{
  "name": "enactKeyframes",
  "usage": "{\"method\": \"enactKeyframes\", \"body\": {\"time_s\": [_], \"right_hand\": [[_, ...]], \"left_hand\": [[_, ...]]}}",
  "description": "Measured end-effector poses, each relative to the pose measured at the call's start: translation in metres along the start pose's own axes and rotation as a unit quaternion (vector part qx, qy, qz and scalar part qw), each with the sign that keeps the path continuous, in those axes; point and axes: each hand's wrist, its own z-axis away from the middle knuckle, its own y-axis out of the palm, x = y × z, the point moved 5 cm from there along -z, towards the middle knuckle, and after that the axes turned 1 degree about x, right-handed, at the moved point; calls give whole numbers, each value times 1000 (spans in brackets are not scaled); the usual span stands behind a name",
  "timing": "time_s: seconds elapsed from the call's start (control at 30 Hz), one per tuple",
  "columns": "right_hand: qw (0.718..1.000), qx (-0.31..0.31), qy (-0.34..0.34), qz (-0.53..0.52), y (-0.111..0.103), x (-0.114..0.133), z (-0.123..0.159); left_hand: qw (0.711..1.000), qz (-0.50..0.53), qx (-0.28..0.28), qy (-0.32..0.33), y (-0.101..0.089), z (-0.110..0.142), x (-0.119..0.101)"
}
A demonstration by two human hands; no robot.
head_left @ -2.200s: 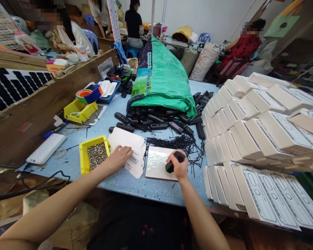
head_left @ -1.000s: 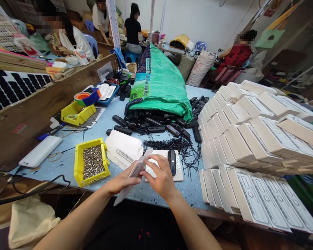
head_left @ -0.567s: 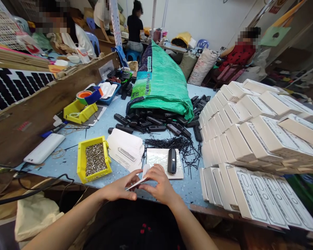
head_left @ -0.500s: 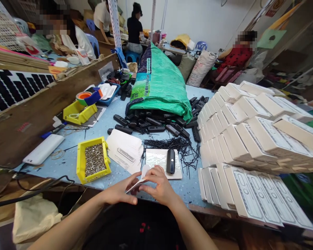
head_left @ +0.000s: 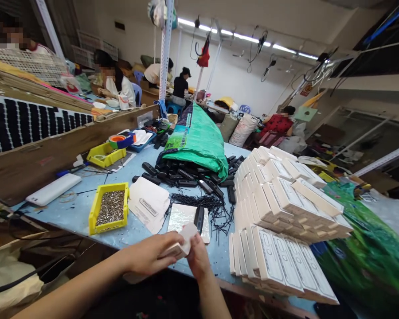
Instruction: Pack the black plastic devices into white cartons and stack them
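Close to my body, above the table's front edge, I hold a small white cardboard box (head_left: 187, 235) in both hands. My left hand (head_left: 149, 253) is closed around its left side, thumb below and fingers above. The fingers of my right hand (head_left: 198, 256) press against its right end. Just beyond lies a white foil-topped pad (head_left: 182, 215) with a dark, slim plastic piece (head_left: 199, 218) on it. Printed white card sheets (head_left: 149, 201) are stacked left of the pad. A yellow bin (head_left: 109, 206) of small metal parts stands farther left.
Stacked white boxes (head_left: 279, 199) fill the table's right side. A green sack (head_left: 196, 146) spills black plastic pieces (head_left: 186, 175) at the back, with thin black sticks (head_left: 199, 199) in front. A white power bank-like block (head_left: 53, 189) lies left. Several people sit beyond.
The flat folded card in my hands now shows as a box shape. My right hand has turned to its end. The head view has tilted up, showing more of the room.
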Motion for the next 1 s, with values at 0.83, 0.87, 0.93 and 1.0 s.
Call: {"method": "enactKeyframes", "body": {"time_s": [0.83,0.87,0.93,1.0], "right_hand": [[942,12,-218,253,43,41,58],[951,7,-190,245,42,37,57],[962,-8,-140,232,40,30,56],[967,-36,-110,227,35,28,55]], "left_hand": [[986,66,-91,-119,24,36,-3],[986,69,-87,-124,25,36,-1],[985,66,-82,-135,28,36,2],[985,66,-71,-140,29,36,2]]}}
